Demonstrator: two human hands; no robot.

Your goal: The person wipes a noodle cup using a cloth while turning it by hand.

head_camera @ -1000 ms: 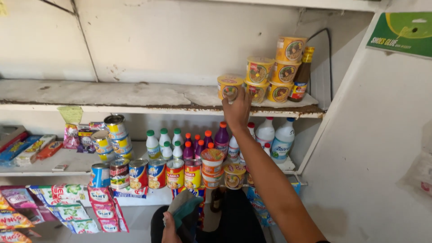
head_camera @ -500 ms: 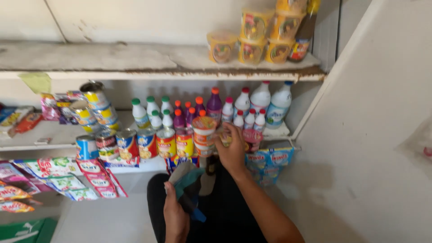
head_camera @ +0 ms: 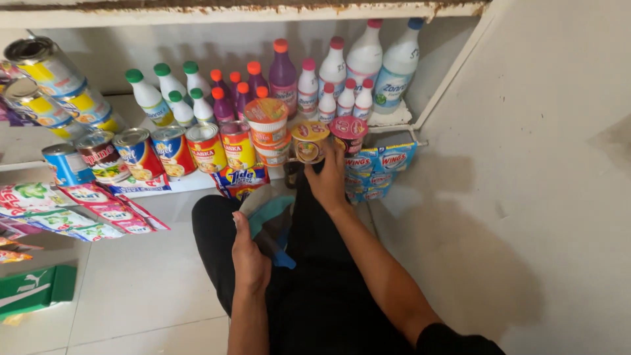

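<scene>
My right hand [head_camera: 328, 179], centre frame, grasps a yellow noodle cup [head_camera: 309, 141] on the shelf edge [head_camera: 190, 183]; my left hand [head_camera: 248, 258], below, clenches a teal cloth [head_camera: 275, 220].

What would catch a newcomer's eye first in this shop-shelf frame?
First, the right hand at the shelf edge, its grip on a yellow-lidded noodle cup beside a red-lidded cup. Next, the row of colourful tin cans to the left, and the bottles with green, orange and pink caps standing behind. Lower down, the left hand clutches a bundle of cloth over the lap.
</scene>
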